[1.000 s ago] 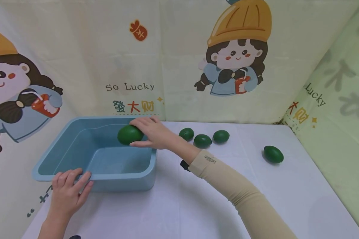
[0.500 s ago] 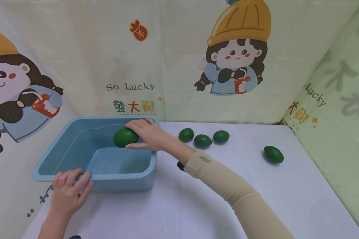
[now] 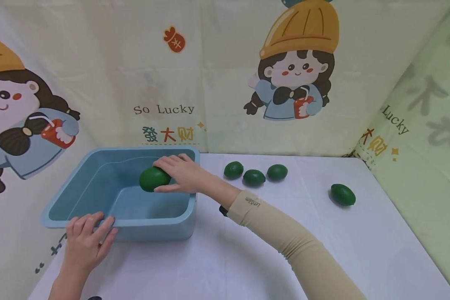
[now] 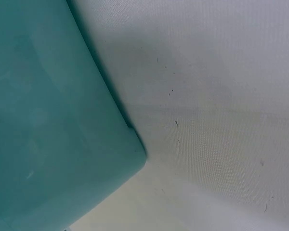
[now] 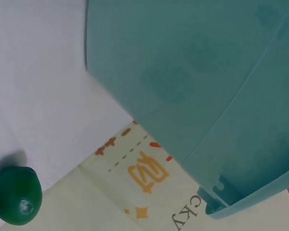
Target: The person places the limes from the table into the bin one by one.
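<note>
My right hand (image 3: 181, 173) holds a green lime (image 3: 154, 179) between fingers and thumb, over the inside of a blue plastic basin (image 3: 153, 231) and apart from its floor. The fingers of my left hand (image 3: 84, 241) bend over the basin's front rim, with the thumb outside against the wall. Right of the basin lie three limes close together: one lime (image 3: 233, 170), a second lime (image 3: 253, 178) and a third lime (image 3: 277, 172). The left wrist view shows the basin's outer wall (image 4: 62, 120) but no hand. A lime (image 5: 17, 195) appears in the right wrist view.
Another lime (image 3: 343, 194) lies alone at the table's right. The white-covered table (image 3: 247, 258) meets a printed backdrop (image 3: 225, 83) behind the basin. A dark object (image 3: 223, 211) shows under the right wrist.
My right hand has carried the lime slightly left and lower over the basin. The left hand and the limes on the table have stayed put.
</note>
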